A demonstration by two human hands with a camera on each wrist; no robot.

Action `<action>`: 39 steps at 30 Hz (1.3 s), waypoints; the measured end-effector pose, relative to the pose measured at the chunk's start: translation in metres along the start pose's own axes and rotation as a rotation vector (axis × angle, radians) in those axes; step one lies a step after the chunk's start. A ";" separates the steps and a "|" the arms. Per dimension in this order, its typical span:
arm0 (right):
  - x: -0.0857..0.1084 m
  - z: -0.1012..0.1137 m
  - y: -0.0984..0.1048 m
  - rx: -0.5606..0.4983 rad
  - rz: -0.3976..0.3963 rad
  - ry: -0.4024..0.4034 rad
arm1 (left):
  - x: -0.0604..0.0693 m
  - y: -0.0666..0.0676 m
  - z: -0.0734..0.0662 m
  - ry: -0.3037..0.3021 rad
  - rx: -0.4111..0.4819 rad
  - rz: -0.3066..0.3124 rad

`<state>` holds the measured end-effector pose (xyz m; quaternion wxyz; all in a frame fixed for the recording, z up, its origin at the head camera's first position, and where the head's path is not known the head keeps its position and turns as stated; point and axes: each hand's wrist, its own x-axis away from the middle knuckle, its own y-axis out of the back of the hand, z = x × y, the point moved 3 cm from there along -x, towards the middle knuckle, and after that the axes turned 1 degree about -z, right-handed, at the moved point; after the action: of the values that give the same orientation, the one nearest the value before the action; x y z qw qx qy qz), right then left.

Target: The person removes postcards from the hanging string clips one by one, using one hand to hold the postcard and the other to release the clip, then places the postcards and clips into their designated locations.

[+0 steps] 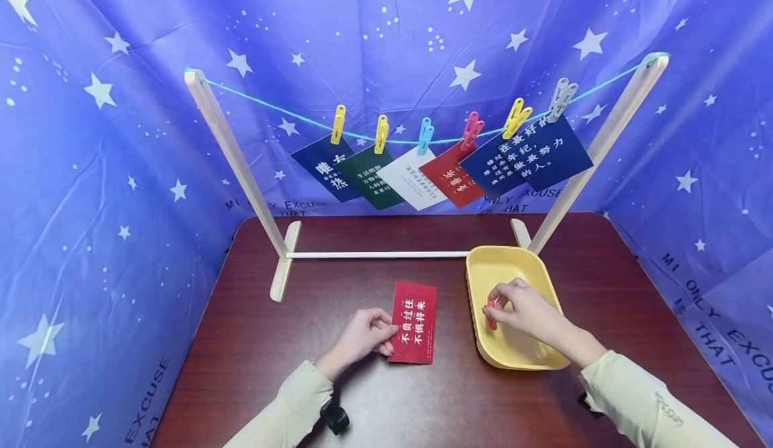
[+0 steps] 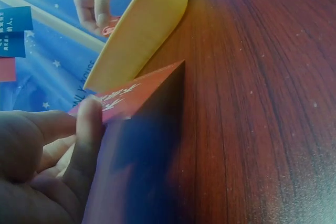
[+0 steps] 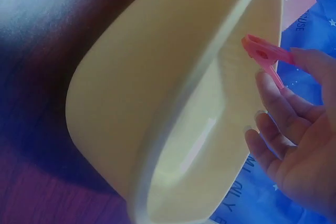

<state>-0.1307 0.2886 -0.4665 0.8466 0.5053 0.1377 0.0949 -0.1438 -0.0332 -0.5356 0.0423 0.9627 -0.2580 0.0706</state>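
Note:
My left hand point(image 1: 366, 334) pinches the left edge of a red card point(image 1: 414, 324) with white lettering, held just above the table. In the left wrist view the card point(image 2: 152, 90) tilts, and its dark underside shows. Over the yellow basket point(image 1: 546, 361), my right hand point(image 1: 522, 310) pinches a red clothespin point(image 1: 492, 315) between thumb and fingers. The right wrist view has this clothespin point(image 3: 262, 53) above the basket's rim, held by its handle ends. No other clothespin shows inside the basket.
Behind stands a wooden frame point(image 1: 238, 159) with a teal string point(image 1: 266, 104). Cards hang from it by yellow, blue, pink and grey clothespins, among them a green card point(image 1: 371, 183) and a white card point(image 1: 410, 183). A white rod point(image 1: 377, 255) joins the feet on the table point(image 1: 253, 341).

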 end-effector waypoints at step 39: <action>0.006 0.000 -0.029 0.156 0.214 -0.213 | 0.001 0.009 0.009 0.041 -0.324 -0.088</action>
<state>-0.1246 0.2763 -0.4931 0.7996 0.5885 -0.0002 0.1194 -0.1467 -0.0429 -0.5438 0.2053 0.9519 -0.2228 0.0456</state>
